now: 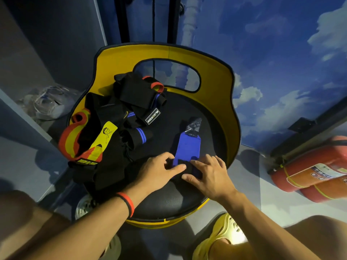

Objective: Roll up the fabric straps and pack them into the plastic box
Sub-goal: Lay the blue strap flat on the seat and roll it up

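Pinching the blue strap (188, 147) are the left hand (159, 172) and right hand (209, 175).

Blue strap (187, 147), yellow chair (216, 72), perhaps black seat (165, 201)

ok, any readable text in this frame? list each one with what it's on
"BLIZZSTAR", as best it reads, rotated: white-edged label on a black strap.
Yellow lettering on the black end of the red-and-yellow strap: too blurred to read.
Fire extinguisher label: too blurred to read.
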{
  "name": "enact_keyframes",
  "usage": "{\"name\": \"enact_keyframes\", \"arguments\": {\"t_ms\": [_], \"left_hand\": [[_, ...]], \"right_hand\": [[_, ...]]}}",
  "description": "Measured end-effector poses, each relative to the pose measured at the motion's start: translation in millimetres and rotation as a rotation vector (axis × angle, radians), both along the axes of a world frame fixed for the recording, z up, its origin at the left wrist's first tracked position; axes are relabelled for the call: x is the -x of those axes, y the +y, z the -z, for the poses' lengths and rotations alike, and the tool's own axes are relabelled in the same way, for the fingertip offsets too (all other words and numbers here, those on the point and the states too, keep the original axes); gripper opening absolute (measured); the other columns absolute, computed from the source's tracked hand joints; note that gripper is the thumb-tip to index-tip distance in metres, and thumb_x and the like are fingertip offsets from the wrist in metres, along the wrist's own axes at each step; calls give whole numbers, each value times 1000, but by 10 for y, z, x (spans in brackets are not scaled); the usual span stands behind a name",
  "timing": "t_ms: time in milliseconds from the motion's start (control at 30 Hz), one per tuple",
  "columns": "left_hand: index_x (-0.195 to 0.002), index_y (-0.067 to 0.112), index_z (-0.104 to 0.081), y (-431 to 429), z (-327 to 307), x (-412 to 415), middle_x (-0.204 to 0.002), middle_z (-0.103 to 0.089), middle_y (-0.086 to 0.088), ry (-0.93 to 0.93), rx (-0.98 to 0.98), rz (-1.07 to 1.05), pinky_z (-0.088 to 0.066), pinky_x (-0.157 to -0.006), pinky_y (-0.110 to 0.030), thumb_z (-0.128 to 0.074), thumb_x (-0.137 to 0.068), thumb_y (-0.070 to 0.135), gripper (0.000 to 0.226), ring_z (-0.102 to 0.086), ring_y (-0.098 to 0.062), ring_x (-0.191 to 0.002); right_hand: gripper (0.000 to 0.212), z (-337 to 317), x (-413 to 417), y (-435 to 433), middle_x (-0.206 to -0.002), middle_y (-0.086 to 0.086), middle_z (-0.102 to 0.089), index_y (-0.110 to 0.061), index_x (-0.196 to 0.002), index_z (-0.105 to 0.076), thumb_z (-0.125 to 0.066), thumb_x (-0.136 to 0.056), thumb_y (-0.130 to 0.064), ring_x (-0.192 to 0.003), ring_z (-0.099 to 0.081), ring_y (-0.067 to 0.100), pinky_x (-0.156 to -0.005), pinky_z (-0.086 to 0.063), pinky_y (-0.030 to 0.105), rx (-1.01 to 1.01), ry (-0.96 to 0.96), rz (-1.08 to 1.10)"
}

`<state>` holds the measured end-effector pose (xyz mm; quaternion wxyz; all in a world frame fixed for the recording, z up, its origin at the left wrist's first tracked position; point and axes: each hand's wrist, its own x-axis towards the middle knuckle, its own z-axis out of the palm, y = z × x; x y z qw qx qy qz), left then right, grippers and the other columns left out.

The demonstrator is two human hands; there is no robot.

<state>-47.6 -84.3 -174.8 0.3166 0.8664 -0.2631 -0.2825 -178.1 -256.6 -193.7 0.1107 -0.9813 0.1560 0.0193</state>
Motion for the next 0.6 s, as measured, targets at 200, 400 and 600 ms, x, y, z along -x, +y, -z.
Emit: {"name": "enact_keyframes", "arguments": {"t_ms": [200, 400, 600], "left_hand": [[-144, 29, -54, 102, 163, -63, -135, -54, 11, 11, 39, 75, -52, -104, -41, -80, -81, 52, 72, -53, -11, -127], [-111, 29, -73, 108, 55, -46, -104, -73, 12, 24, -27, 135, -57, -87, -34, -81, -78, 55, 43, -65, -7, -98], [-56, 19, -50, 96, 0, -81, -49, -54, 8, 129, -113, 92, -45, -63, -30, -83, -78, 55, 53, -72, -21, -73]], "right_hand": [[95, -3, 36, 32, -124, -3, -41, -27, -150, -45, -20, -84, -91, -120, -43, 21, -117, -26, 48, 50, 35, -15], [89, 13, 58, 69, -124, -4, -50, -28, -151, -39, -61, -78, -74, -114, -52, 21, -122, -15, 49, 91, -41, -133], [76, -119, 81, -12, -129, -10, -52, -41, -149, -40, -52, -83, -76, -128, -45, 17, -122, -2, 53, -47, 19, -149]]}}
